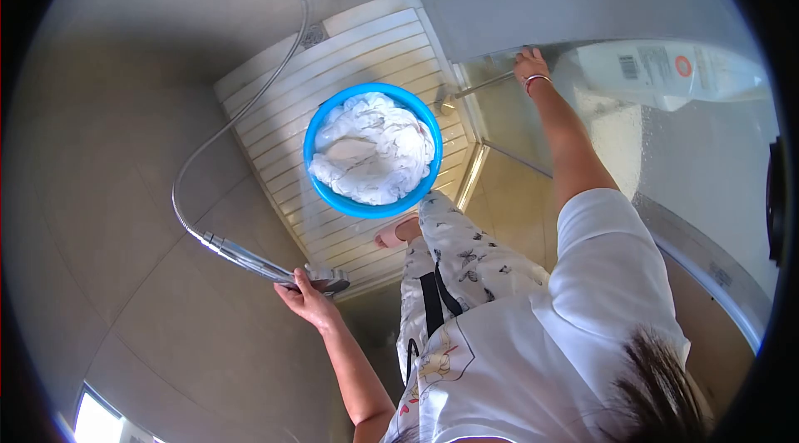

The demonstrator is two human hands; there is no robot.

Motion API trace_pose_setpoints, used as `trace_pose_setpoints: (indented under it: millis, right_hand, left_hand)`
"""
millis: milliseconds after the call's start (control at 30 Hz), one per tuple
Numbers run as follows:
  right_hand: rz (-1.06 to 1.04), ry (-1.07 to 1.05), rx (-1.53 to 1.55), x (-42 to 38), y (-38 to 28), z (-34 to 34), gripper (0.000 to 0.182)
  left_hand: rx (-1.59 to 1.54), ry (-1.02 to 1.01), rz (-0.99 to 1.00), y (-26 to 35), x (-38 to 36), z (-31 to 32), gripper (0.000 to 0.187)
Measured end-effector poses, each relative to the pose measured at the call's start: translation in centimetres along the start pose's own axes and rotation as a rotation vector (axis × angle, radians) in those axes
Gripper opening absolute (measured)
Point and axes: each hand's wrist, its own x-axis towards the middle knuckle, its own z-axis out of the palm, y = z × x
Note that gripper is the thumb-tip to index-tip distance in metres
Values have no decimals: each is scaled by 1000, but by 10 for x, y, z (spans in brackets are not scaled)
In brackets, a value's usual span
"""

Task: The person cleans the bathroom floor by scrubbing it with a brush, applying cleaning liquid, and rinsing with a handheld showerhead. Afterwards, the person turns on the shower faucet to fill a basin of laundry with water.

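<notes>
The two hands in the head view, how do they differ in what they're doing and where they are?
The left hand is near the body, gripping the shower head on its metal hose; the right hand reaches far out, up by the glass shower door, at the end of a metal lever. The right wrist wears a bracelet; the left wrist is bare. Both arms are bare and stretched out, either side of the blue basin of white laundry.

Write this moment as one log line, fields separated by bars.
left hand: holds shower head | right hand: on glass door | blue basin: white laundry inside
</notes>
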Motion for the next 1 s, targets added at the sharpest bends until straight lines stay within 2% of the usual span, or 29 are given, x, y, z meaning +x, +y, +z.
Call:
trace_pose_setpoints:
  millis: [67, 167, 267, 367, 467, 567, 667, 767, 900, 1000]
  right_hand:
    - [39, 89, 187, 1, 4, 16, 24]
    - [-78, 103, 59, -12, 5, 3, 23]
    - [-50, 24, 55, -13, 1, -12, 24]
    - [12, 141, 4, -17, -4, -25, 26]
    - [-16, 274, -191, -25, -7, -25, 31]
    - [-80, 359, -136, -28, -2, -28, 35]
    - [-40, 215, -157, -24, -5, -42, 38]
    - [-92, 250, -188, -21, -15, -52, 38]
    - [-101, 322, -37, -28, -46, -74, 38]
    - [-214, 374, 81, -40, -78, -86, 41]
  left_hand:
    - [-6, 6, 19, 3, -3, 5, 20]
    - [-10, 13, 30, -4, 3, -2, 18]
    - [2, 10, -22, -1, 4, 1, 17]
    - [7, -3, -18, -3, 6, 1, 17]
    - [21, -22, -11, -6, 6, -7, 17]
    - [34, -8, -32, -3, 6, -7, 17]
    - [23, -31, -55, -11, 11, -17, 18]
    - [57, -32, -86, -18, 15, -24, 19]
    - [-2, 8, -116, -27, 18, -36, 24]
    - [221, 65, -91, -28, 9, -63, 32]
